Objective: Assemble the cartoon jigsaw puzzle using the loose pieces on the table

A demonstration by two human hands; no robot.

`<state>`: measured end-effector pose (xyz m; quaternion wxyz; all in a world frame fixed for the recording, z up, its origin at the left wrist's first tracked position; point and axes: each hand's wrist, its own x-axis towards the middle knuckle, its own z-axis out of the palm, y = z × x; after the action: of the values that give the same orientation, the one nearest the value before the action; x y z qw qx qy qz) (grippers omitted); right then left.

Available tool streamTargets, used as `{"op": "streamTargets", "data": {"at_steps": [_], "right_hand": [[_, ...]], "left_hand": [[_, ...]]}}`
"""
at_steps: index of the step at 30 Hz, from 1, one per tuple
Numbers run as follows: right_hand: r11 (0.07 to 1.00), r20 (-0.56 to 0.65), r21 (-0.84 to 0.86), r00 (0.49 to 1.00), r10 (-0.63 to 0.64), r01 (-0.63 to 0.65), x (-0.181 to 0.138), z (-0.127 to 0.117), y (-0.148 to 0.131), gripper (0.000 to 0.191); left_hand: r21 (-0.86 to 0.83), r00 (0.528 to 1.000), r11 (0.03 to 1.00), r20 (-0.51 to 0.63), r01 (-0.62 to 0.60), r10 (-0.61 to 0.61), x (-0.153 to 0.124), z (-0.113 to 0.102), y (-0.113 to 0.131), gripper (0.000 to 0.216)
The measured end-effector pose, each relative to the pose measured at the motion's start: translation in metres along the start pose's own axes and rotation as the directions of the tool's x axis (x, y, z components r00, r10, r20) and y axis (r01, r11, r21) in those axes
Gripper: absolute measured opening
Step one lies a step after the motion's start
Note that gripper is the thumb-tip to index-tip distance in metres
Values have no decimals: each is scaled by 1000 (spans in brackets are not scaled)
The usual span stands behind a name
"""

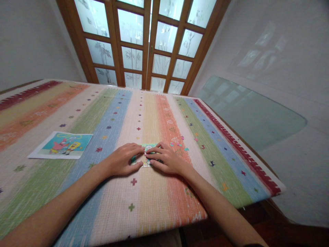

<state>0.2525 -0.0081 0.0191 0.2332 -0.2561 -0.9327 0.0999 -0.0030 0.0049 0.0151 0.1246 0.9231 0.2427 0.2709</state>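
Observation:
A small jigsaw puzzle (147, 164) with a pale board and coloured, partly drawn figures lies flat on the table between my hands. From the left, my left hand (126, 158) rests over its edge, fingers stretched and the thumb apart from them. My right hand (167, 158) reaches over the other side, its fingers spread and fingertips touching the puzzle's middle near a small dark-red patch. Both hands cover much of the puzzle. Several loose jigsaw pieces (186, 149), pink and turquoise, are scattered just beyond my right hand.
A printed sheet (64, 144) with cartoon characters lies to the left on the striped tablecloth (154, 199). Wooden doors with frosted panes (132, 58) stand behind the table's far edge. A pale glass-like panel (252, 109) leans along the right wall.

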Motion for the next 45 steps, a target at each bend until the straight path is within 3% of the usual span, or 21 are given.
{"op": "streamTargets", "data": {"at_steps": [9,17,24,33,45], "right_hand": [[999,11,-32,1000,-23,24,3,2,-9,30],[999,-90,-40,996,-3,-1,0,3,-2,27],[996,-23,-90,1000,-6,4,7,5,-7,28],[997,-92,-80,996,1,-8,5,7,-6,28],[998,-58,-41,998,35,-38,5,10,-4,27]], "left_hand": [[15,999,999,-21,-32,32,-1,2,-2,30],[29,999,998,-22,-48,49,-1,2,-2,25],[2,999,1000,-22,-26,26,0,3,-3,25],[-3,992,992,40,123,-123,-1,-1,0,37],[6,1000,1000,-6,-2,2,-1,2,-4,27]]}}
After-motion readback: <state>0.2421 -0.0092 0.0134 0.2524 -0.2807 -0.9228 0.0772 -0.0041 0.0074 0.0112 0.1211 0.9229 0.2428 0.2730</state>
